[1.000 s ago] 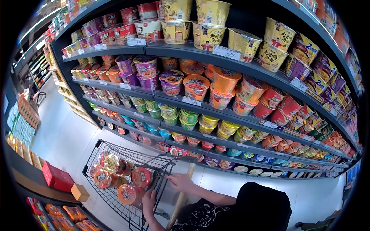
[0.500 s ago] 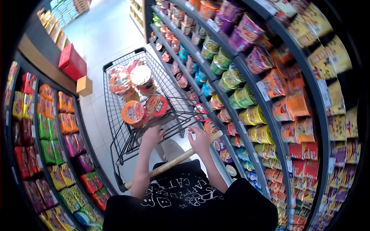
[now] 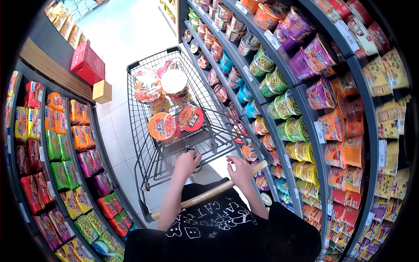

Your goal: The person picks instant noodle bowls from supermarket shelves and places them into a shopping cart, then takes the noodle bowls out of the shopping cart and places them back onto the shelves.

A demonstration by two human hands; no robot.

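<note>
My left hand (image 3: 187, 163) hovers past the handle of a black wire shopping cart (image 3: 139, 150), fingers loosely bent and apart, holding nothing. To its right is my right hand (image 3: 240, 169), also without anything in it, its fingers half curled and apart. Both forearms reach across the wooden-coloured cart handle (image 3: 208, 192) without gripping it. Several instant noodle cups lie in the cart. An orange-lidded noodle cup (image 3: 162, 125) and a red-and-black noodle cup (image 3: 190, 118) are nearest my hands. Farther in is a noodle cup with a bright, glare-washed lid (image 3: 173, 81).
A tall shelf of noodle cups (image 3: 290, 131) runs close along the right side. On the left, a lower shelf (image 3: 65, 153) holds packaged noodles. A red box (image 3: 88, 63) and a small cardboard box (image 3: 102, 91) stand beyond it. Tiled floor (image 3: 118, 115) shows beside the cart.
The cart, its cups and both hands sit slightly lower and farther right in view. The shelves have shifted too. Both hands keep nearly the same pose, holding nothing.
</note>
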